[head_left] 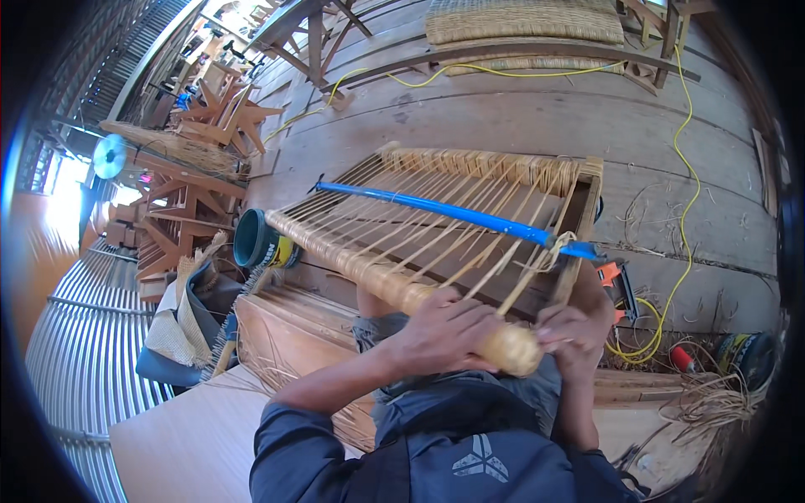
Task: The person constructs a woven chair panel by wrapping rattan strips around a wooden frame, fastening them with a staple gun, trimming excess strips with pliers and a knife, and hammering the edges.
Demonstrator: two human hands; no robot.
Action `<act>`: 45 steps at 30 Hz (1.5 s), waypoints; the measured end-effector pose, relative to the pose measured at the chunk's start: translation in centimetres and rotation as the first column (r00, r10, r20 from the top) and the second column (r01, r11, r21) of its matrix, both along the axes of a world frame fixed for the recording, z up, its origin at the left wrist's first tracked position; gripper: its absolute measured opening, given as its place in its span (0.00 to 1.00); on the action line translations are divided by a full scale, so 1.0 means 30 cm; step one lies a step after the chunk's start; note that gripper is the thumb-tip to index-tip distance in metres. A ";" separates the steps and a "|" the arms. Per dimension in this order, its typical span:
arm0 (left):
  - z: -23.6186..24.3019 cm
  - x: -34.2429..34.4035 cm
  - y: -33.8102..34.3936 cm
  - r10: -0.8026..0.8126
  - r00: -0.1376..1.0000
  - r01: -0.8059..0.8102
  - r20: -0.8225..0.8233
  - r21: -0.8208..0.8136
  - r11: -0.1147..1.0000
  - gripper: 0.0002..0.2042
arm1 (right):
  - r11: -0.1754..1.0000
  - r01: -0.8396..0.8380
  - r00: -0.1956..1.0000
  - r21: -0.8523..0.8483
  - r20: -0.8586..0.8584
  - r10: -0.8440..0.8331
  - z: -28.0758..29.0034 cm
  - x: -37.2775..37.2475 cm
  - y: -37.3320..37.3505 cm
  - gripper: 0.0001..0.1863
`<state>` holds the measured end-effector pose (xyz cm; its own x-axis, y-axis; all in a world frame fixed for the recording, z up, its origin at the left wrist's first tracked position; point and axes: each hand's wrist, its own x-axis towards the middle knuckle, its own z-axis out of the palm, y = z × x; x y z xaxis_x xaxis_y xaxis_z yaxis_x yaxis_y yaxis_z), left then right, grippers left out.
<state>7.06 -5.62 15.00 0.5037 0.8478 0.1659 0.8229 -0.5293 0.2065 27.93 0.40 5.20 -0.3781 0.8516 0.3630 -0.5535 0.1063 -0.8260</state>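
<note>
A wooden frame [570, 281] rests over my lap, with pale cane strands [419, 226] stretched between its far and near rails. Strands are wound thickly around the near rail [360, 268], which ends in a rounded coil beside my hands. My left hand [453, 331] curls over this rail close to its right end. Just right of the rail end is my right hand [574, 335], fingers pinched together and a little blurred; what they hold is hidden. A blue pipe [453, 214] lies slantwise across the strands, with a strand knotted around its right end.
An orange and black nail gun [619, 289] and a yellow hose [692, 184] lie on the plank floor at right, near a red spool [682, 360] and loose cane [713, 407]. At left stand a green bucket [251, 239] and wooden parts [180, 214]. A woven panel [524, 21] lies beyond.
</note>
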 end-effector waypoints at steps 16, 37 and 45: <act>-0.011 -0.372 -0.396 0.415 0.907 -0.415 -0.073 0.015 0.909 0.36 | 0.784 -0.383 0.918 0.488 0.295 0.265 0.186 -0.524 -0.105 0.09; 0.103 -0.385 -0.582 0.755 0.645 -0.679 0.116 -0.366 0.636 0.46 | 0.701 -0.535 0.845 0.471 0.300 0.444 0.257 -0.759 -0.218 0.08; -0.146 -0.358 -0.551 0.769 0.571 -0.807 0.289 0.021 0.591 0.39 | 0.756 -0.570 0.817 0.323 0.321 0.479 0.145 -0.793 -0.222 0.07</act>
